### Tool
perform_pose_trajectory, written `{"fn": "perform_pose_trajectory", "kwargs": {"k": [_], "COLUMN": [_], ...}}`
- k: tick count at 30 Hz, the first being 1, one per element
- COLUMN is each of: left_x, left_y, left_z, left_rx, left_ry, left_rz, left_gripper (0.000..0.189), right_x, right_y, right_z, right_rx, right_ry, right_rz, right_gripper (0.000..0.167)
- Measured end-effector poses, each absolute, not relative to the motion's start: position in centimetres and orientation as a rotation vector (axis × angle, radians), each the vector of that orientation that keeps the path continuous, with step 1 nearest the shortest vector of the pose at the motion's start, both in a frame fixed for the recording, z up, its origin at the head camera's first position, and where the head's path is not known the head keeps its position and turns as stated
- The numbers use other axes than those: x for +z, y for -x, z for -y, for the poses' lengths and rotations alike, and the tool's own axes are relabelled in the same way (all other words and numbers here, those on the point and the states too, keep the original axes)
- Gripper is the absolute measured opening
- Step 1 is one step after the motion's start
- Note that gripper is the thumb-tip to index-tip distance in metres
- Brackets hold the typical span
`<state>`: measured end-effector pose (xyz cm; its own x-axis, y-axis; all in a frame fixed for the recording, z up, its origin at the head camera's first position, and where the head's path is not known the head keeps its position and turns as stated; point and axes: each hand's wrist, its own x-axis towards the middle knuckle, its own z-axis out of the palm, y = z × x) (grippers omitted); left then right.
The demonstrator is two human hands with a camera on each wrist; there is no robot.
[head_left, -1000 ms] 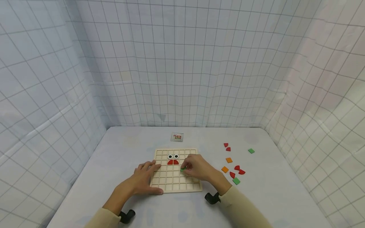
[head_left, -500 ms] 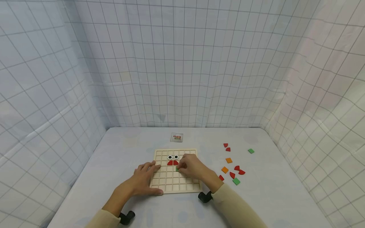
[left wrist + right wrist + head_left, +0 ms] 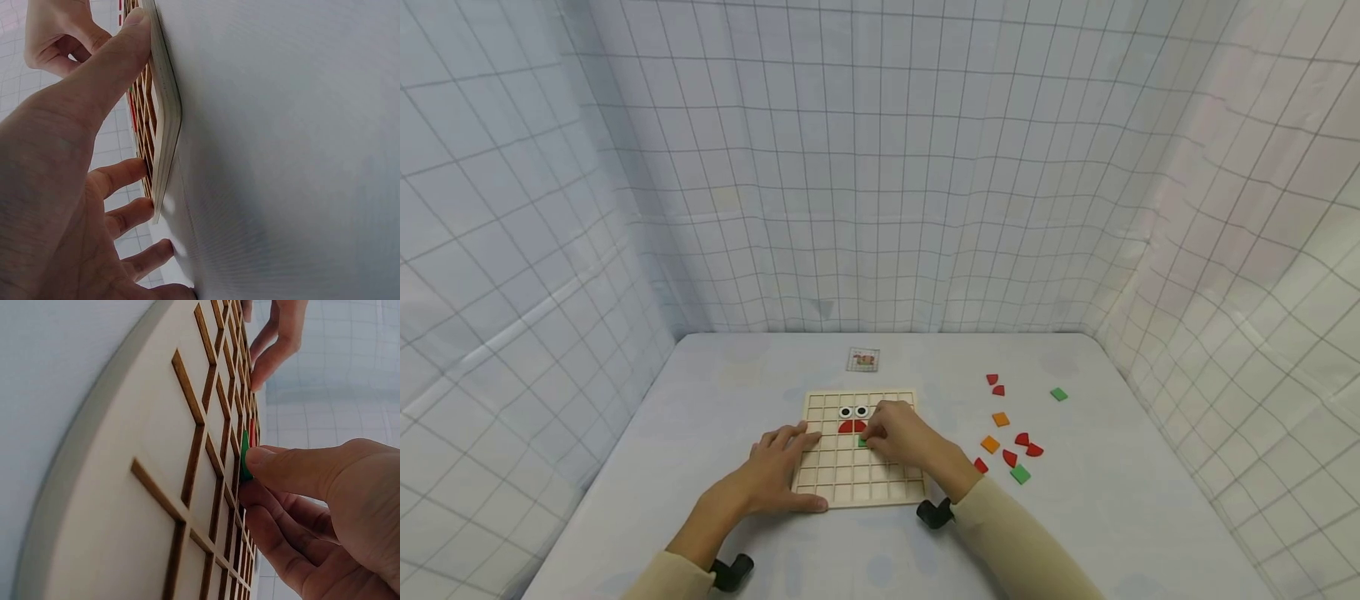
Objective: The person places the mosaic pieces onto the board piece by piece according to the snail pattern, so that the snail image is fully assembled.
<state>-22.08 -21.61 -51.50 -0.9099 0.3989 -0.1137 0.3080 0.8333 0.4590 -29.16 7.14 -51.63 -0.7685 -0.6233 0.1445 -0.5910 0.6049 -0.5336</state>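
A pale wooden grid board (image 3: 850,493) lies on the table, its front edge toward me. Two round eye pieces (image 3: 853,412) sit in its upper cells, with two red quarter-circle pieces (image 3: 846,427) in the row below. My right hand (image 3: 904,435) pinches a green square tile (image 3: 245,453) between thumb and fingers, right at the cell under the right red piece. Along the board's left side rests my left hand (image 3: 772,475), fingers spread, its thumb on the front edge in the left wrist view. Part of the tile is hidden by the right fingertips.
Right of the board lie orange square tiles (image 3: 990,444), several loose red quarter-circle pieces (image 3: 1033,450) and green square tiles, one near (image 3: 1020,474) and one farther back (image 3: 1058,394). A small picture card (image 3: 863,360) is behind the board. White gridded curtains surround the table.
My right hand has moved left across the board with the green tile, stopping just below the red pieces. A red piece beside the right forearm has come into sight. My left hand stays put.
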Motion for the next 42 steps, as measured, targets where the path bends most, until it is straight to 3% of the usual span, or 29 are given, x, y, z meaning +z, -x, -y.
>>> {"fn": "perform_pose_trajectory", "kwargs": {"k": [42], "left_x": [-51.7], "left_y": [22.2], "left_z": [21.8], "left_rx": [0.664], "left_ry": [-0.568], "left_rz": [-2.820], "left_gripper": [0.119], "right_x": [-51.6], "right_y": [28.7], "right_z": [-7.5], "right_rx": [-0.879], "right_ry": [1.104], "right_rz": [-2.766], "right_gripper": [0.010]}}
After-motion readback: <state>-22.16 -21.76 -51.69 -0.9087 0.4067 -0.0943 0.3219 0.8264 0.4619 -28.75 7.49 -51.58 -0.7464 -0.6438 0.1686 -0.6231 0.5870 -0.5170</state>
